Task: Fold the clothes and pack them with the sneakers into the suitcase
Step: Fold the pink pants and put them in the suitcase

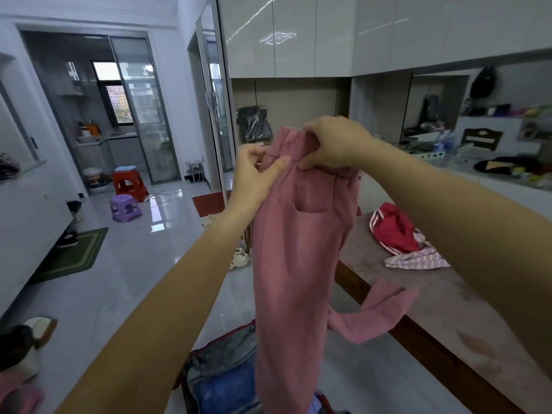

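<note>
A pair of pink trousers (294,264) hangs in the air in front of me, waistband up, one leg end resting on the table edge. My left hand (257,171) pinches the waistband at its left side. My right hand (334,143) grips the waistband at the top right. Below the trousers, an open suitcase (209,369) lies on the floor with blue cloth (221,392) inside. A red garment with white stripes (394,230) and a pink striped one (415,258) lie on the table. No sneakers that I can identify for certain.
A long brown table (448,309) runs along the right. Cluttered counter and shelves stand behind it. On the tiled floor are a purple stool (125,207), a red stool (130,182), a green mat (71,255) and shoes (27,342) at the left edge.
</note>
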The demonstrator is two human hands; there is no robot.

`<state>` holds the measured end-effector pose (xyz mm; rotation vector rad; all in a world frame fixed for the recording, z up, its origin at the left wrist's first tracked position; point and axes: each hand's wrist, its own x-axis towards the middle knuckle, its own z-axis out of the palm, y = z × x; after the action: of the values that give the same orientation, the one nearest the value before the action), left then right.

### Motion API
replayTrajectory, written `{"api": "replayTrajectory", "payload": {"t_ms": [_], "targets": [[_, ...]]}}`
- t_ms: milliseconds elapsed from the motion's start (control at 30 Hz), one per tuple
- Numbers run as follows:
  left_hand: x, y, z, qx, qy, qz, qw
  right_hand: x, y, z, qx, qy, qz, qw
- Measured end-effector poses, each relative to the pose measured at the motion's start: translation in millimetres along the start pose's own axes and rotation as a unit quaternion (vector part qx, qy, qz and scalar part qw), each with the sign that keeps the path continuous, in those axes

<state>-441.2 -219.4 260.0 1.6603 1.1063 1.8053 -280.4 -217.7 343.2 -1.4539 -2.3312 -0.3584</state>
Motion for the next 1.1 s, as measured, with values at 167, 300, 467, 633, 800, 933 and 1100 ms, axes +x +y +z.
{"api": "replayTrajectory", "payload": {"t_ms": [167, 300, 467, 633, 800, 933, 1100], "targets": [[-28, -30, -38, 0.030, -0.046, -0.006, 0.998, 13, -25, -17, -0.087, 0.046, -0.073, 0.992], [-32, -31, -62, 0.030, -0.029, -0.034, 0.999, 25, -50, -18, -0.102, 0.071, -0.120, 0.985], [-49, -35, -91, -0.008, -0.085, -0.123, 0.989, 36, -79, -18, -0.086, 0.088, -0.152, 0.981], [-61, -38, -111, 0.013, -0.046, -0.144, 0.988, 41, -99, -6, -0.074, 0.086, -0.178, 0.978], [-64, -49, -140, 0.048, 0.108, -0.093, 0.989, 47, -112, -5, -0.036, 0.103, -0.190, 0.976], [-70, -60, -145, -0.014, 0.155, -0.201, 0.967, 47, -98, 3, -0.036, 0.080, -0.185, 0.979], [-87, -77, -128, 0.058, 0.018, -0.204, 0.977, 39, -61, 15, -0.002, 0.029, -0.182, 0.983]]}}
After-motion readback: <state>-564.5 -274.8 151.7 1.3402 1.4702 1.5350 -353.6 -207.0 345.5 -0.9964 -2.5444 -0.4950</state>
